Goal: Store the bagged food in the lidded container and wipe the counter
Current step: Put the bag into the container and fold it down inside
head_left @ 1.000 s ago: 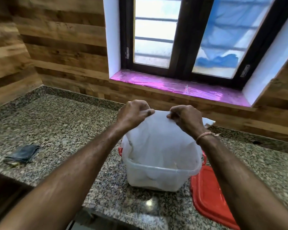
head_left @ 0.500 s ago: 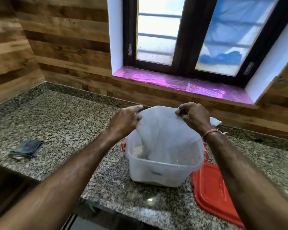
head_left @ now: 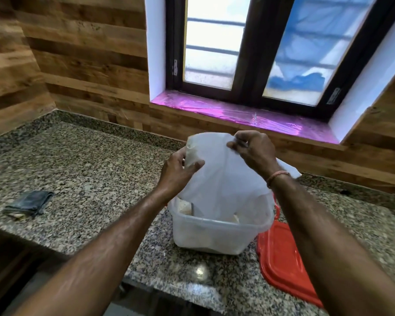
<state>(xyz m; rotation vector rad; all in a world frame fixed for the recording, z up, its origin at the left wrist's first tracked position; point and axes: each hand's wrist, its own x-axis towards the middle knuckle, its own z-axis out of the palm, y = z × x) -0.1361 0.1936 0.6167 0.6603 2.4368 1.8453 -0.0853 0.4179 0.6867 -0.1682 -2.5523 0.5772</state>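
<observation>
Granite counter (head_left: 89,174): bag (head_left: 224,179) higher in container (head_left: 214,236)

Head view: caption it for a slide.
Left hand and right hand grip the white bag in the clear container; red lid alongside.

A single wide-angle camera, worn on the head, looks forward and down across a granite worktop (head_left: 89,167) toward a window (head_left: 214,42) in the far wall. Both forearms enter from the bottom edge. The left hand (head_left: 178,172), right hand (head_left: 253,151) and the white plastic bag (head_left: 224,179) they hold fill mid-frame at close range.
</observation>
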